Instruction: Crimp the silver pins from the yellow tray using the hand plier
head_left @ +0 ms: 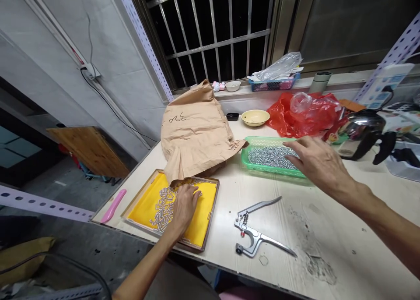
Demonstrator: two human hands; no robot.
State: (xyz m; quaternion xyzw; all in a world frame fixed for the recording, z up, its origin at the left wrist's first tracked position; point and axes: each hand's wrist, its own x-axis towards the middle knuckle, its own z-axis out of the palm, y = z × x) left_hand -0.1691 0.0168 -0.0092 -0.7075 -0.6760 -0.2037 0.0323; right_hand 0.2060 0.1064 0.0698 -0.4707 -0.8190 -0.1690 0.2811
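My left hand [184, 206] rests over a shallow wooden-edged tray with a yellow bottom [201, 221]. Its fingers bend down among small silvery metal pieces [163, 210], thumb slightly apart, with nothing visibly gripped. My right hand [316, 160] hovers at the right end of a green plastic basket [262, 169], which holds many small shiny metal pins [272, 156]. Thumb and forefinger there are parted, and nothing shows between them. On the tabletop between the two hands lies a pair of grey metal snap pliers [254, 236] with its handles spread.
A large brown paper bag [197, 129] stands behind the tray, its lower edge overlapping it. A pink-handled tool [113, 206] lies at the left table edge. Further back are a cream bowl [255, 118], red plastic bags [302, 116] and a glass kettle [364, 131].
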